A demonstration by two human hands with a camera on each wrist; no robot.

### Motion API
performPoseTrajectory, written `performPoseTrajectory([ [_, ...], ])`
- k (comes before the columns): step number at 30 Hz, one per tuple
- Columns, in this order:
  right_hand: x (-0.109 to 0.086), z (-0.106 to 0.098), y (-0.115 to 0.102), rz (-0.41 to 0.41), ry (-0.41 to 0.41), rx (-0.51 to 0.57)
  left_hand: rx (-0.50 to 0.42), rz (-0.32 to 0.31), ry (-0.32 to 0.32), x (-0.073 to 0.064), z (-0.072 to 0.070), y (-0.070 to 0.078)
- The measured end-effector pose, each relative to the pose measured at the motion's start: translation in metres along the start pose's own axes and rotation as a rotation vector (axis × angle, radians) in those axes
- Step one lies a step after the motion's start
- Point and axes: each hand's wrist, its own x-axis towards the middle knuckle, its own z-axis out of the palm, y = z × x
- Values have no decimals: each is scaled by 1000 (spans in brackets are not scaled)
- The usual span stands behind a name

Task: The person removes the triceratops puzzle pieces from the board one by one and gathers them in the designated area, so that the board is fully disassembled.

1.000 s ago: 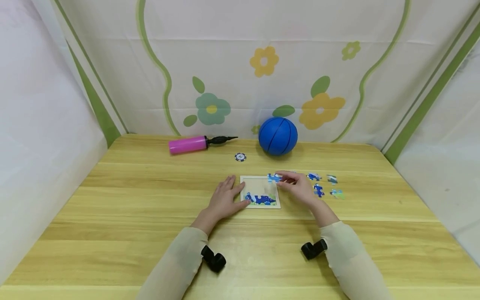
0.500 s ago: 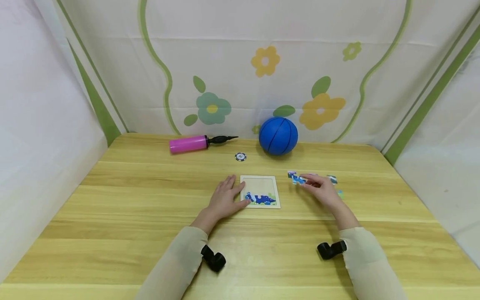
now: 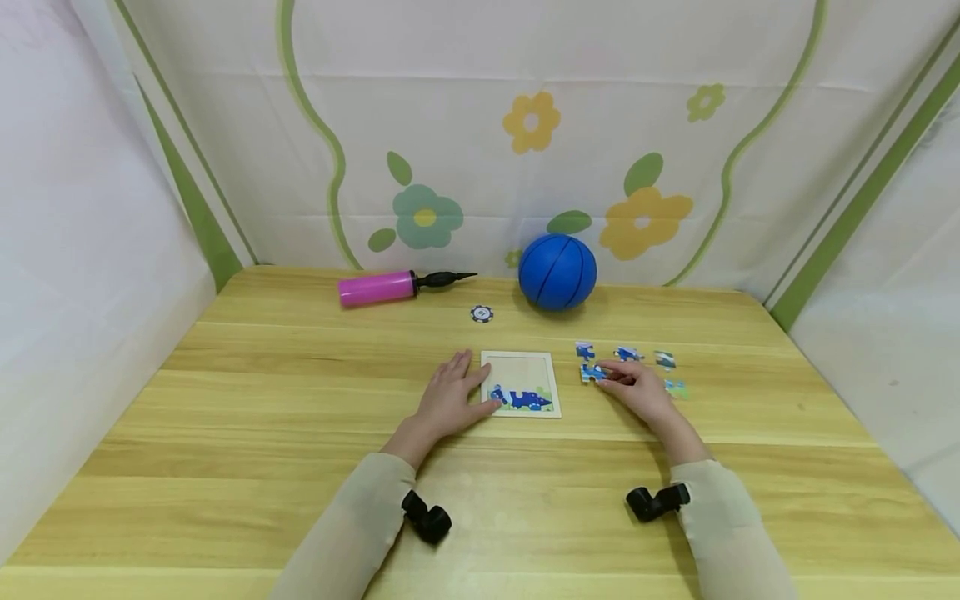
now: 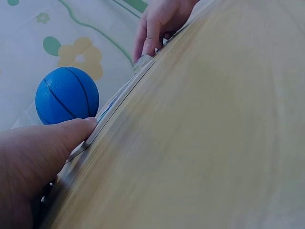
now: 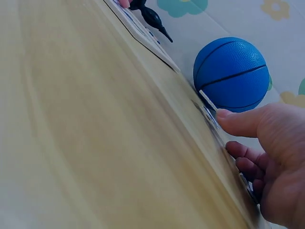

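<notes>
My left hand [image 3: 448,397] rests at the left edge of a square puzzle board [image 3: 519,363], its fingers extended and its thumb on the frame's lower left. A blue dinosaur picture fills the board's lower part; bare backing shows above. To the right, my right hand [image 3: 637,387] pinches a blue puzzle piece [image 3: 591,373] between thumb and fingers, low over the table. In the right wrist view the thumb presses this piece [image 5: 208,99], which stands tilted. Loose puzzle pieces lie around that hand: one [image 3: 585,350] just behind, others [image 3: 628,353] farther right.
A blue ball [image 3: 557,272] with black lines stands at the back of the wooden table [image 3: 300,467], against a flowered cloth. A pink hand pump [image 3: 377,289] lies at back left. Between them is a round chip [image 3: 482,314]. More pieces [image 3: 664,359] lie at right.
My right hand has carried the blue piece from over the board's upper right corner to the right, then down beside the loose pieces. My left hand has stayed on the board.
</notes>
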Motion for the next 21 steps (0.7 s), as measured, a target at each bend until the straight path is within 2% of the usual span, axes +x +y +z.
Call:
performPoseTrajectory([
  [4, 1, 3, 1, -2, 18, -22, -6, 4, 5, 0, 0, 0],
  [11, 1, 5, -5, -59, 28, -78, -4, -1, 4, 0, 0, -1],
  [15, 1, 4, -8, -62, 22, -118, -2, -1, 3, 1, 0, -1],
  [21, 1, 4, -8, -62, 13, -120, -1, -1, 6, 1, 0, -1],
])
